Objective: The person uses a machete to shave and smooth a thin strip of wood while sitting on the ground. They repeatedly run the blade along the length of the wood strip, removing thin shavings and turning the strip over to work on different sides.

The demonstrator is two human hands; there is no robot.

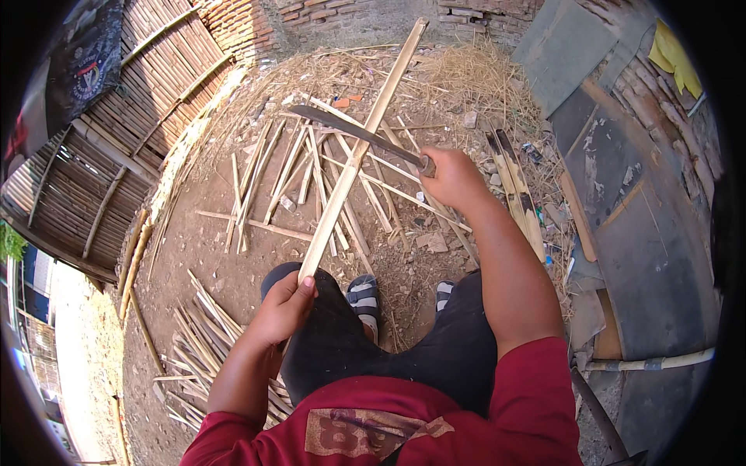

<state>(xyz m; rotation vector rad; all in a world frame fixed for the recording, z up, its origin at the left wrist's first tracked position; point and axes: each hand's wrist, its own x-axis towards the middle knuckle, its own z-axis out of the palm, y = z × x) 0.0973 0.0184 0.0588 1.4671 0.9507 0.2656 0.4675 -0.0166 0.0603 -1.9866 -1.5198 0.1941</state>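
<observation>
My left hand [287, 309] is closed round the near end of a long, pale split-bamboo strip [336, 206]. The strip slants up and away to the right over the ground. In my right hand [453, 180] is the handle of a machete [365, 135], its dark blade pointing left. The blade crosses the strip near its middle; I cannot tell whether the two touch. Below them, several cut bamboo strips [286, 172] lie loosely on the dirt.
A heap of thin bamboo strips [203, 342] lies by my left side. Two wider dark-stained bamboo pieces [517, 194] rest at the right. Grey boards [645, 225] stand along the right, a bamboo-slat wall [148, 85] at the left, and a brick wall [326, 19] behind dry straw [474, 74].
</observation>
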